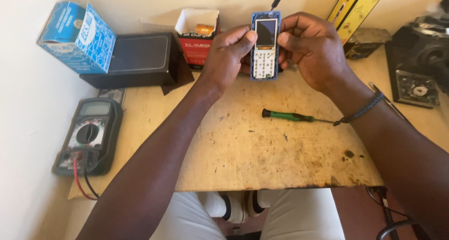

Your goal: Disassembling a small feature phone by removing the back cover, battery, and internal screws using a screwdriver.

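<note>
left hand [228,53] + right hand [311,46]: both pinch opened phone [264,46] upright, screen readable | screwdriver [292,117] at 5 o'clock, probably set within reach

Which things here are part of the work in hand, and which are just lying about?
In hand: phone, gripped by left hand and right hand; green screwdriver close by on the table.

Lying about: multimeter, blue box, black box, red box.

bare forearms; dark braided bracelet [364,110] on right wrist, white trousers [299,216]
</note>
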